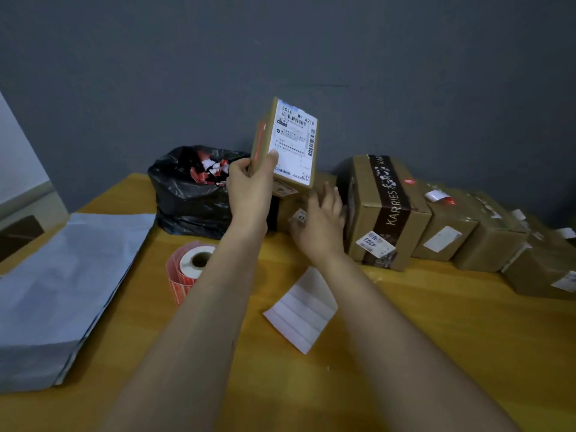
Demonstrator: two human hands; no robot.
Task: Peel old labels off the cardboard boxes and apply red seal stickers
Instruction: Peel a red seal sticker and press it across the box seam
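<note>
My left hand [251, 190] grips a small cardboard box [284, 145] held up above the table, thumb on its white shipping label [296, 137]; a red seal sticker [259, 141] shows on its left side. My right hand [321, 226] is lower, fingers spread and relaxed, in front of another small box [294, 210] that carries a white tag. It holds nothing. A roll of red seal stickers [187, 269] lies on the table left of my left forearm.
A black rubbish bag [187, 194] with red and white scraps stands at the back. A taped KARRIES box [386, 213] and several more boxes [486, 238] line the right. White backing paper [302, 310] lies mid-table; grey mailer bags [62, 282] are stacked left.
</note>
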